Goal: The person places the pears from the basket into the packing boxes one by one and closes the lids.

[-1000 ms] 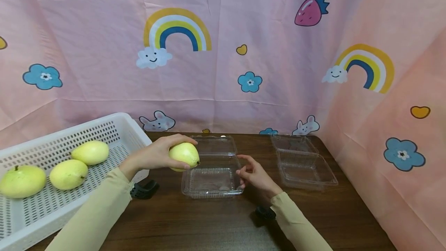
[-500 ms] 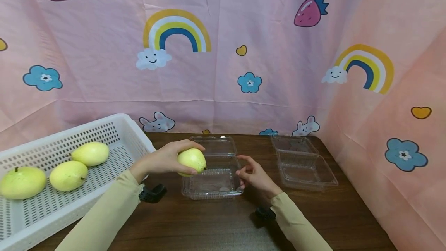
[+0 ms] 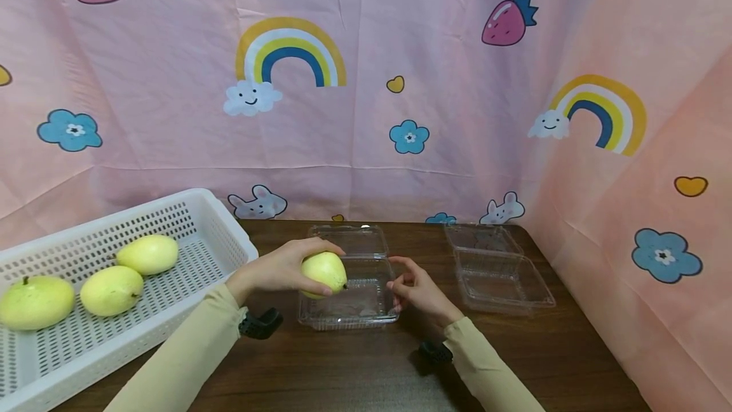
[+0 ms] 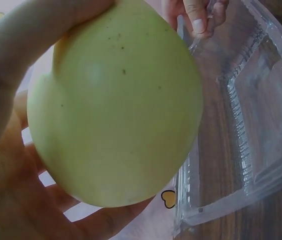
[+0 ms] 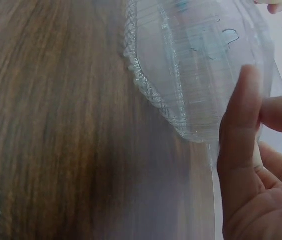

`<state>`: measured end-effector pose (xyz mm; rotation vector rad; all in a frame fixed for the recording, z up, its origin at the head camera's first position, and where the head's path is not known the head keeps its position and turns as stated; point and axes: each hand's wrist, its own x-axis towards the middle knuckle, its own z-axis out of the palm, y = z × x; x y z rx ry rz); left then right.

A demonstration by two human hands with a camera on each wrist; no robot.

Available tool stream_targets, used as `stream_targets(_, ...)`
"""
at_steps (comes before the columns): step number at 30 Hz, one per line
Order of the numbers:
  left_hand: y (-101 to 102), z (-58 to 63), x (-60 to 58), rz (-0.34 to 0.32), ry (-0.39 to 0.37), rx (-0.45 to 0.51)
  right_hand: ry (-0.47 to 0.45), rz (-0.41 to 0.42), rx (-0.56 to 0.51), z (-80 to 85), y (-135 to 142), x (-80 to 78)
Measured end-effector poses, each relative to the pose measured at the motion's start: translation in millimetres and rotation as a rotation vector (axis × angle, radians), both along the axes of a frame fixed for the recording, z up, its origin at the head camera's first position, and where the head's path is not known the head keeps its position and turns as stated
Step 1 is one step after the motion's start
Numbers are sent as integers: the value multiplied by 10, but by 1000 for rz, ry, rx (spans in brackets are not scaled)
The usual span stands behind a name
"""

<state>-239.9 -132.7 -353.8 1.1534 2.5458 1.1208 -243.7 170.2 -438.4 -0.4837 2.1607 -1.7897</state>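
Note:
My left hand [image 3: 280,268] holds a yellow-green pear [image 3: 326,272], fingers over its top and thumb along its near side. The pear hangs over the left part of an open clear plastic clamshell box [image 3: 347,322]. In the left wrist view, the pear [image 4: 116,110] fills the palm, with the box rim beyond it. At the box's right side, my right hand [image 3: 422,290] pinches the rim between thumb and finger. The right wrist view shows the thumb [image 5: 243,110] lying against the clear wall. The pear hides part of the box's inside.
A white perforated basket [image 3: 223,227] stands at left with three pears, one of them the middle pear [image 3: 112,290]. Another open clear clamshell box [image 3: 503,301] sits at right on the dark wooden table [image 3: 343,374]. A printed pink cloth [image 3: 366,177] hangs behind.
My left hand has carried the pear to the right and slightly nearer, further over the box. The right hand has stayed at the box's rim.

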Motion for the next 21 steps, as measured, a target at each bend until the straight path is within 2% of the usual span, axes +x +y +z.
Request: stream_targets(21,183,-144,-65,-54,-31,-6,-22,-15,32,11,-12,22)
